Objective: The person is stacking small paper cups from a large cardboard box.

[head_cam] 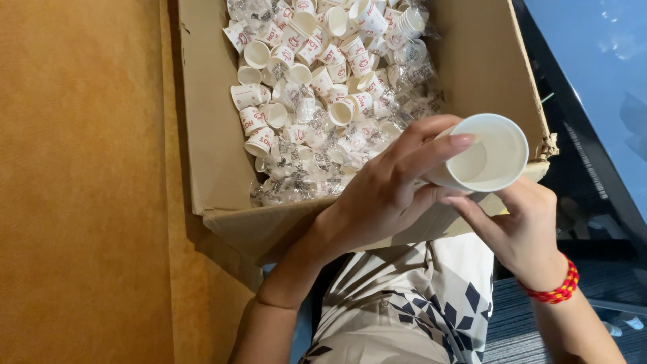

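Setting: we sit over a tan floor (81,202) with an open cardboard box (209,155) at twelve o'clock.
Left hand (384,195): we reach across from seven o'clock, fingers curled and clasping the side of the paper cup (488,154).
Right hand (522,232): wearing a red beaded bracelet (556,291), it pinches the cup from below, at five o'clock.
Cup: white, empty, mouth tilted toward us, over the box's near right corner.
Box contents: small printed cups (317,67) and clear wrappers (296,178).
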